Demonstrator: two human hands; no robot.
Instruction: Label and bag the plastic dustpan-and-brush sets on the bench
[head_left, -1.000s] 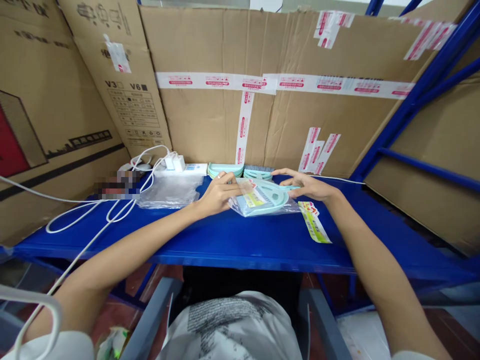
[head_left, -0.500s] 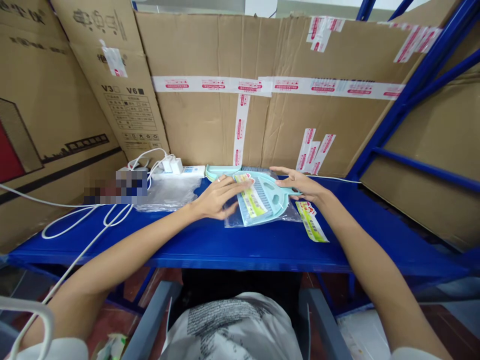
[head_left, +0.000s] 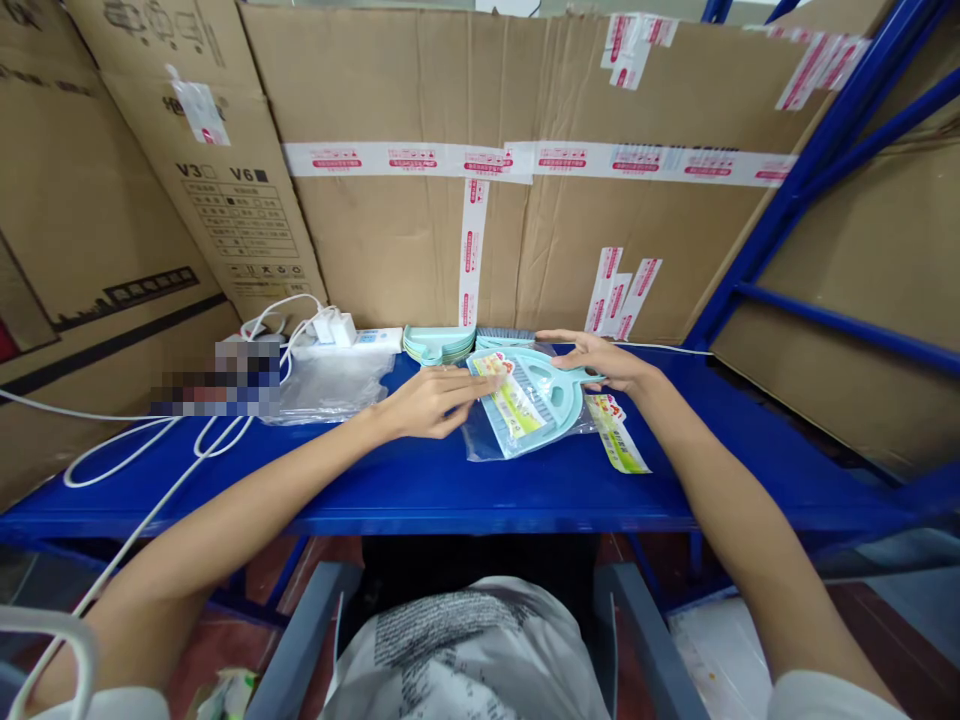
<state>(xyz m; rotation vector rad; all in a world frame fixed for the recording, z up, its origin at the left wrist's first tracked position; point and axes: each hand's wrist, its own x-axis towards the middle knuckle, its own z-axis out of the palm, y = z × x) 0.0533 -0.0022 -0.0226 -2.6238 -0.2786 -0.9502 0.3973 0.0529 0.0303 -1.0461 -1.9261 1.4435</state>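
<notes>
Two hands flank mint dustpan set (head_left: pixel 534 405) in clear bag on blue surface (head_left: pixel 450 480). Left hand (head_left: pixel 429 400) at nine o'clock, fingers flat on bag mouth; right hand (head_left: pixel 600 362) at two o'clock, pinching handle. Long axis from seven to two o'clock.

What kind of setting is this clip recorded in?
Likely a small packing station: a blue metal shelf walled with taped cardboard, stacked mint dustpans at the back, and both hands on a bagged dustpan set.

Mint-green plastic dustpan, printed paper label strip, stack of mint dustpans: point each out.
Mint-green plastic dustpan (head_left: pixel 551 400), head view, pan face.
Printed paper label strip (head_left: pixel 616 438), head view, strip middle.
Stack of mint dustpans (head_left: pixel 439 343), head view, top rim.
</notes>
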